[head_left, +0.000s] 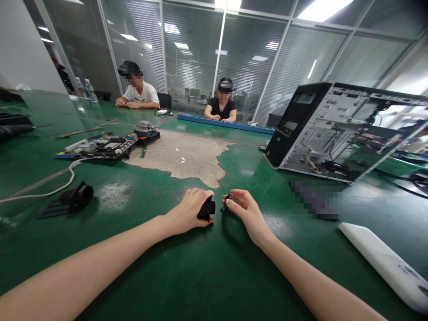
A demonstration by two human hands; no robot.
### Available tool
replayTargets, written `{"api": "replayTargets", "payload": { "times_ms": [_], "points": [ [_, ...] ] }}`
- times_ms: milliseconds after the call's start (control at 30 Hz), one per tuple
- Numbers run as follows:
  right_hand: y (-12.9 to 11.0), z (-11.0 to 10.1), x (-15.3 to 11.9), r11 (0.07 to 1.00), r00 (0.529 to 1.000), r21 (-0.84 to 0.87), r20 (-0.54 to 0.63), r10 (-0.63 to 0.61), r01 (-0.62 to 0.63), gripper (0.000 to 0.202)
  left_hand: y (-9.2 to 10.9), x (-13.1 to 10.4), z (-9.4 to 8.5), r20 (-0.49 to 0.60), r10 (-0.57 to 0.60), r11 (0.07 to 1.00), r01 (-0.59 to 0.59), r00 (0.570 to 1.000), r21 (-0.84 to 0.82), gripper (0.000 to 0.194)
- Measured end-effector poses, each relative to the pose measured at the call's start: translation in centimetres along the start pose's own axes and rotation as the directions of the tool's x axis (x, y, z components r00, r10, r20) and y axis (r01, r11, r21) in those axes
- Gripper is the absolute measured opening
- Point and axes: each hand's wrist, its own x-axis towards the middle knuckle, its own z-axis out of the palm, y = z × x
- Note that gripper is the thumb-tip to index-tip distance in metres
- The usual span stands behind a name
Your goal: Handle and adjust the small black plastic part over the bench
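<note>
My left hand (195, 208) is closed round a small black boxy part (205, 209) with a short round knob on its right side. Just to the right, my right hand (245, 207) pinches a small dark round piece (227, 200) between thumb and fingers. A narrow gap separates the two pieces. Both hands are over the green tabletop (187, 267). To the left lies a black bracket-like part (72, 199) with a round tube end.
An open computer case (334, 133) stands at the right, with a long white object (384, 263) nearer me. Back left are a motherboard (100, 146), a fan-like cooler (147, 130) and a white cable (72, 171). Two people (142, 93) sit across the table.
</note>
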Motion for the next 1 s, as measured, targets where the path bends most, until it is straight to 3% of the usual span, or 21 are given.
{"api": "replayTargets", "payload": {
  "times_ms": [133,233,367,667,867,1000],
  "points": [
    [-0.1,1.2,-0.1,0.997,0.978,0.026,0.196,0.065,-0.072,0.031,0.0,-0.1,0.1,-0.01,0.016,1.0,-0.016,1.0,-0.007,0.052],
    [-0.3,2.2,0.0,0.997,0.963,0.038,0.262,0.061,-0.074,0.027,0.1,-0.1,0.1,-0.016,0.024,1.0,-0.024,1.0,-0.002,0.049],
    [-0.2,2.3,0.3,0.999,0.965,-0.044,0.26,0.035,-0.024,0.025,0.2,-0.1,0.1,-0.021,0.034,0.999,-0.034,0.999,-0.012,0.054],
    [0.1,2.7,-1.3,0.992,0.968,-0.059,0.23,-0.099,0.115,0.022,-0.1,0.0,0.3,-0.016,0.037,0.999,-0.037,0.999,-0.005,0.055],
    [0.2,2.7,-0.8,0.988,0.975,-0.104,0.199,-0.095,0.118,0.015,0.2,0.2,0.0,-0.012,0.058,0.998,-0.058,0.998,-0.016,0.049],
    [0.3,2.5,-0.6,0.968,0.964,-0.21,0.253,-0.082,0.137,0.016,0.3,0.2,0.0,-0.004,0.042,0.999,-0.043,0.999,-0.01,0.049]
  ]
}}
